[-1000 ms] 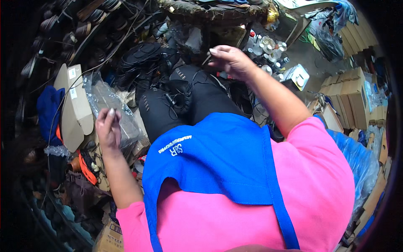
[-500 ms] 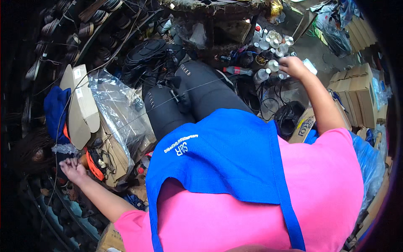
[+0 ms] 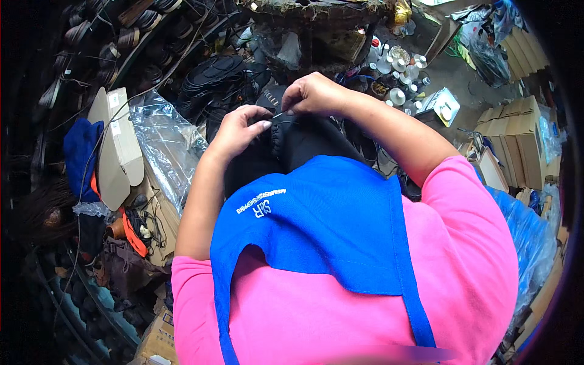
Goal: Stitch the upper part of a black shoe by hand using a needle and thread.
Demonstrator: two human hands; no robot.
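Note:
A black stitched shoe piece lies on my lap above the blue apron. My left hand grips its left edge, fingers curled over the seam. My right hand is closed just above it and pinches a thin needle that points toward my left fingertips. The two hands almost touch over the piece. Whether thread trails from the needle is too fine to tell.
White cardboard boxes and a clear plastic bag sit at my left. Black soles are piled ahead. Small bottles and cans stand at the upper right, with stacked cardboard boxes and blue plastic at the right.
My left hand came up from the low clutter at my left to the shoe piece. My right hand drew back from the bottles at the right to meet it.

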